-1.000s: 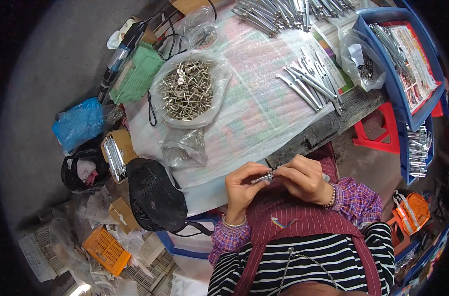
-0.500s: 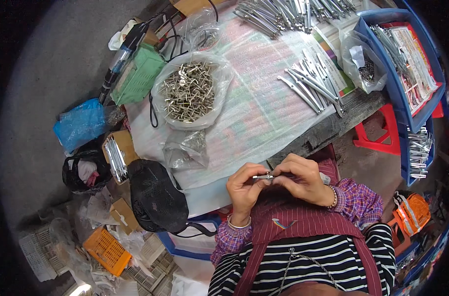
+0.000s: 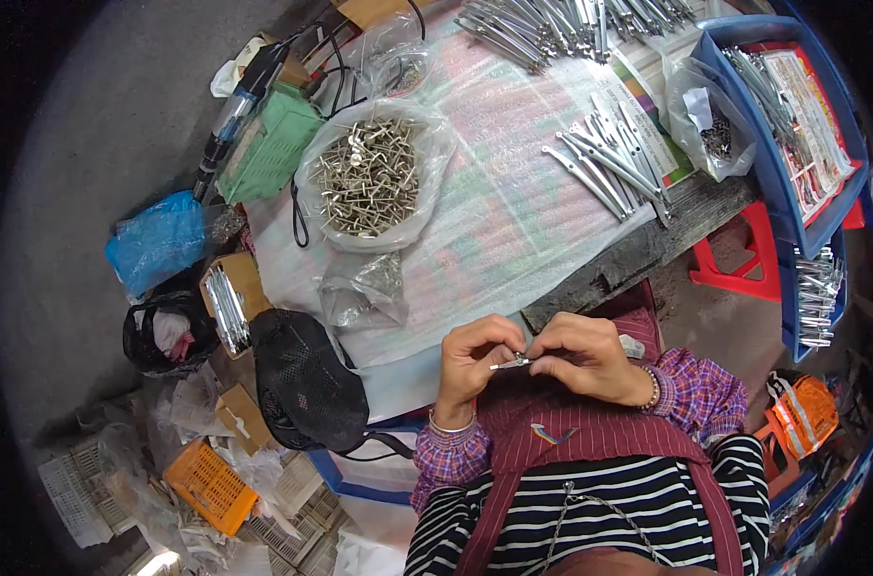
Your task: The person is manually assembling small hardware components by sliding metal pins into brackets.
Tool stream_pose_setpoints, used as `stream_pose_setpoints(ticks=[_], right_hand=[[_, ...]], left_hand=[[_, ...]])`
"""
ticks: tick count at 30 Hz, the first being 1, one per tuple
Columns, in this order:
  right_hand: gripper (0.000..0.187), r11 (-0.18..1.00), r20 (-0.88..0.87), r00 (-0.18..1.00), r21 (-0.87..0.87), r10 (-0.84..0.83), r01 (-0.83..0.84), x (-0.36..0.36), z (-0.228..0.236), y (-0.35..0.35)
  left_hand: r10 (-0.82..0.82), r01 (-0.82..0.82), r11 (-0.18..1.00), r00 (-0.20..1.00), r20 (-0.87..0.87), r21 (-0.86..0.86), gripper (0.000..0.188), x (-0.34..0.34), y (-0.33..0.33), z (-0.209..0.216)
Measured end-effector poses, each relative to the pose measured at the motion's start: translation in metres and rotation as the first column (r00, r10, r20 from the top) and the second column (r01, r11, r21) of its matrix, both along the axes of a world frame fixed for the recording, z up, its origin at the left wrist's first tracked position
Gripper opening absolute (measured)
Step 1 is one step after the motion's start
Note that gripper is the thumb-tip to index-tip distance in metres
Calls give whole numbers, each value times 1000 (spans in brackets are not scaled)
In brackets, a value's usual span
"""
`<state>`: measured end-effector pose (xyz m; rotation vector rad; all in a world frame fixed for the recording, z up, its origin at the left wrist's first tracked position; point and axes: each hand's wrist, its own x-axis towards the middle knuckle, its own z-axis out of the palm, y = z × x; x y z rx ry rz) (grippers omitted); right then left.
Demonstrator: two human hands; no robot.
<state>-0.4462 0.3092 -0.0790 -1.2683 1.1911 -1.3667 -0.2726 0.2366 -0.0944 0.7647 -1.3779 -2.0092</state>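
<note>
My left hand (image 3: 470,360) and my right hand (image 3: 590,355) meet above the apron, just off the table's near edge. Both are closed in a pinch on one small silver metal part (image 3: 509,364), whose slim flat end points left. A darker bit, perhaps a fastener, shows at its right end by the fingertips; its exact form is too small to tell. Beyond my hands, a clear plastic bag (image 3: 434,144) full of metal pins with bent or flanged heads (image 3: 369,178) stands on the table. Several long silver metal bars (image 3: 599,158) lie at the table's right edge.
More bars (image 3: 551,29) are heaped at the far edge. On the right are a small bag of dark fittings (image 3: 715,134), a blue tray (image 3: 767,144) and a red stool (image 3: 743,259). A black mesh bag (image 3: 307,384) and an orange basket (image 3: 211,485) are on the left.
The metal part has tilted, its left end now lower. My left fingers have shifted upward around it, and both hands stay close together in nearly the same place.
</note>
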Motion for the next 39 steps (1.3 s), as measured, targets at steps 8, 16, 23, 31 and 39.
stream_pose_setpoints(ticks=[8,16,23,31,39], right_hand=[[16,999,-49,998,-31,-29,27,0,0,-1],[18,994,-182,980,-77,-85,71,-1,1,0],[19,991,-225,970,-107,-97,74,0,3,0],[18,992,-225,970,-113,-87,63,1,2,-1],[16,999,-149,988,-28,-38,34,4,1,-4]], left_hand=[[-19,23,998,997,72,-60,13,1,-3,2],[62,-61,998,985,158,-7,19,1,5,11],[122,-116,992,978,168,-47,21,2,9,8],[209,-166,962,958,197,-216,21,1,16,8],[373,-326,908,915,155,-262,15,-5,24,12]])
